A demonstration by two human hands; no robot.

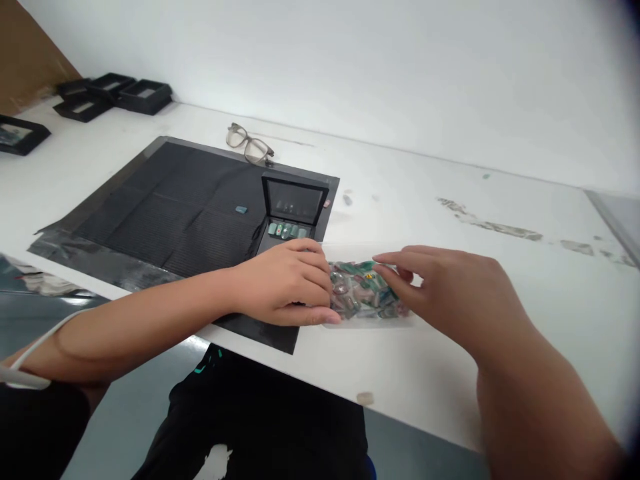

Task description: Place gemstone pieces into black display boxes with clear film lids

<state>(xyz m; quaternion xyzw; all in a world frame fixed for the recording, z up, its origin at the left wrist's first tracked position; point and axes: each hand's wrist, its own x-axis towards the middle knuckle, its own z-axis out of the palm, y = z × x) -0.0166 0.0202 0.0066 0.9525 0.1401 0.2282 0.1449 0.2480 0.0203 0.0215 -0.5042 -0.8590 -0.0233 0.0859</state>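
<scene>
A clear tray (370,323) filled with many small green, pink and blue pieces lies on the white table. My left hand (290,283) is closed on the tray's left edge, its thumb along the near side. Over the tray's right part is my right hand (430,280), thumb and forefinger nearly together at the pieces; what they hold, if anything, is too small to make out. Behind my left hand an open black case (295,200), lid raised, has a row of small green pieces (287,231) in it, its front partly hidden.
The case stands on a black ribbed mat (190,200), with a small blue piece (241,209) on it. Glasses (250,144) lie behind the mat. Several black frames (145,97) are at the back left. A beige piece (365,399) lies near the table's front edge.
</scene>
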